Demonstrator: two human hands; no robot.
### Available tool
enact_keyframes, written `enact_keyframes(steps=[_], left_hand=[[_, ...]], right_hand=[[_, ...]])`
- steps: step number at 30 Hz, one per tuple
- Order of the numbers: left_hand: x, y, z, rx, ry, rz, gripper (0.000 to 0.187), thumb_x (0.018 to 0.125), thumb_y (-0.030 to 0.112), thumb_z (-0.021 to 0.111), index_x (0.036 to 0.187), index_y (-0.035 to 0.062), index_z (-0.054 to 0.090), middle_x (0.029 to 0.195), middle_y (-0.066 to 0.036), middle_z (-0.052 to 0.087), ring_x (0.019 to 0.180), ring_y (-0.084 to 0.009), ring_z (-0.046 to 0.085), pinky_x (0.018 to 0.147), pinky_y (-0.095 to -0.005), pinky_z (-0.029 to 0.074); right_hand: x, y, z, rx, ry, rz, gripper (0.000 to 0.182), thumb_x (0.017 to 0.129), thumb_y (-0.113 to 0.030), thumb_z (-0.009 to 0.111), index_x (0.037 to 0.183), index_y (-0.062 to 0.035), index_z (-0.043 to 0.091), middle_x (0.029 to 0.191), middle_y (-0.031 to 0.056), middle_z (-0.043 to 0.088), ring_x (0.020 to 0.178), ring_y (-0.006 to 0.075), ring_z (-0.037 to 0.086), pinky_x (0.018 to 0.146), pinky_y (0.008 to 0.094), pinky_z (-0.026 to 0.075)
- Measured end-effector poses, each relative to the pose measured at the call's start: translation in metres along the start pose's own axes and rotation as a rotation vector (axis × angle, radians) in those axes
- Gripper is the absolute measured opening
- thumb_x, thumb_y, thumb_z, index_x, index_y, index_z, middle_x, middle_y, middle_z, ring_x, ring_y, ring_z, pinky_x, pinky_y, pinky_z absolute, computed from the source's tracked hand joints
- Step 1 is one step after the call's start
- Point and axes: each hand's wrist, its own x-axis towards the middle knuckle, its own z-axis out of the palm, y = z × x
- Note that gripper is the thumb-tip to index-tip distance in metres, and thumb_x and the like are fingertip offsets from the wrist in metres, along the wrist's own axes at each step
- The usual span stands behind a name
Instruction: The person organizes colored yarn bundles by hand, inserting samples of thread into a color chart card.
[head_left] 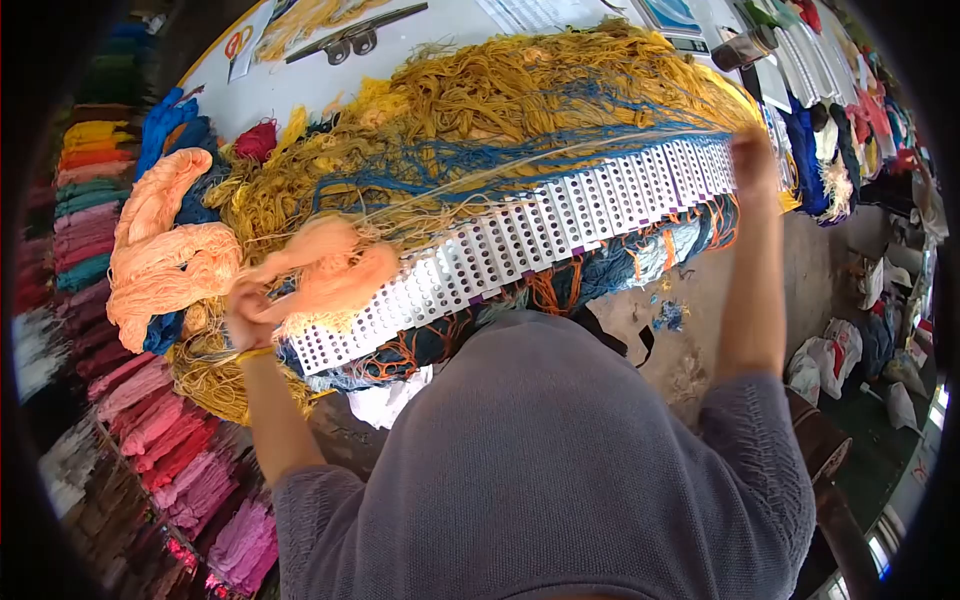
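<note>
A loose skein of peach yarn [335, 265] hangs from my left hand [252, 318], whose fingers are closed round it at the left end of a long white strip with rows of holes [520, 235]. At the strip's right end is my right hand [752, 158], blurred by motion; its fingers cannot be made out. A pale strand runs from near the peach skein across to my right hand. Behind the strip lies a large heap of mustard yarn [480, 90] with blue threads [430, 165] over it.
Another peach skein [170, 250] lies at the left beside blue yarn [165, 125]. A black clip bar [355, 35] and a glass jar [745, 48] are at the back. Coloured yarn bundles [150, 400] line the far left. White bags [828, 355] stand at the right.
</note>
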Motion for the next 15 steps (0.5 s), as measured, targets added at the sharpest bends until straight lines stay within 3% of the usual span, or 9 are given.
enact_keyframes(steps=[1,3,5,8,9,10,11,14,15], left_hand=[[0.013,0.010,-0.030,-0.042,-0.018,0.042,0.014,0.083,0.020,0.047,0.078,0.0086,0.053,0.071,0.000,0.053,0.050,-0.0054,0.040,0.043,-0.0173,0.033],[0.019,0.021,-0.013,-0.050,-0.049,0.081,0.016,0.085,0.022,0.043,0.080,0.0094,0.052,0.071,0.000,0.054,0.049,-0.0055,0.041,0.043,-0.0173,0.034],[0.005,-0.014,0.074,0.205,-0.017,0.060,0.019,0.085,0.023,0.045,0.092,0.0072,0.051,0.073,0.001,0.049,0.055,-0.0061,0.042,0.047,-0.0178,0.037],[0.011,-0.112,0.161,0.107,-0.528,-0.310,0.038,0.086,0.020,0.044,0.118,0.0017,0.040,0.081,0.001,0.048,0.065,-0.0070,0.044,0.056,-0.0190,0.042],[0.000,-0.141,0.208,0.044,-0.734,-0.452,0.038,0.083,0.019,0.048,0.116,0.0003,0.042,0.086,0.000,0.050,0.070,-0.0082,0.048,0.055,-0.0206,0.042],[-0.018,-0.170,0.248,0.434,-0.740,-0.256,0.037,0.082,0.021,0.052,0.111,-0.0006,0.046,0.091,-0.002,0.055,0.076,-0.0107,0.052,0.056,-0.0226,0.043],[-0.036,-0.180,0.294,0.332,-0.496,-0.557,0.032,0.082,0.022,0.053,0.104,-0.0006,0.051,0.094,-0.005,0.058,0.080,-0.0149,0.056,0.058,-0.0251,0.044],[-0.039,-0.241,0.339,0.404,-0.430,-0.511,0.031,0.083,0.026,0.054,0.099,-0.0011,0.054,0.093,-0.007,0.059,0.085,-0.0182,0.057,0.059,-0.0296,0.045],[-0.033,-0.249,0.347,0.400,-0.424,-0.498,0.024,0.082,0.018,0.054,0.095,-0.0026,0.054,0.087,-0.009,0.060,0.077,-0.0187,0.060,0.057,-0.0286,0.045]], right_hand=[[0.031,-0.034,-0.056,-0.144,0.302,-0.201,0.014,0.077,-0.013,0.058,0.065,-0.0083,0.052,0.061,0.0027,0.052,0.053,0.0132,0.049,0.055,0.0233,0.041],[0.004,-0.091,-0.013,-0.163,0.580,-0.583,0.012,0.078,-0.004,0.049,0.067,-0.0036,0.052,0.060,0.0040,0.052,0.058,0.0121,0.050,0.057,0.0241,0.041],[0.016,-0.075,-0.023,-0.502,0.361,-0.739,0.010,0.080,-0.014,0.056,0.083,-0.0043,0.060,0.074,0.0038,0.060,0.067,0.0130,0.056,0.059,0.0267,0.046],[-0.017,0.026,0.024,-1.085,-0.092,-0.610,0.020,0.084,-0.013,0.041,0.089,-0.0036,0.058,0.082,0.0023,0.059,0.072,0.0113,0.054,0.059,0.0259,0.043],[-0.035,0.062,0.039,-0.964,-0.212,-0.439,0.016,0.083,-0.010,0.044,0.091,-0.0027,0.057,0.079,0.0037,0.060,0.069,0.0115,0.054,0.059,0.0249,0.043],[-0.053,0.097,0.053,-0.849,-0.300,-0.260,0.015,0.081,-0.006,0.047,0.092,-0.0019,0.055,0.075,0.0052,0.061,0.065,0.0118,0.055,0.059,0.0239,0.043],[-0.064,0.129,0.058,-0.760,-0.288,-0.092,0.014,0.075,-0.018,0.058,0.082,-0.0058,0.058,0.066,0.0040,0.060,0.059,0.0114,0.056,0.055,0.0267,0.044],[-0.099,0.150,0.084,-0.996,-0.433,-0.002,0.019,0.076,-0.016,0.057,0.089,-0.0027,0.059,0.069,0.0082,0.063,0.060,0.0139,0.060,0.057,0.0259,0.047],[-0.103,0.158,0.085,-1.009,-0.463,-0.136,0.017,0.076,-0.020,0.056,0.084,-0.0047,0.058,0.065,0.0110,0.060,0.060,0.0282,0.059,0.055,0.0362,0.046]])
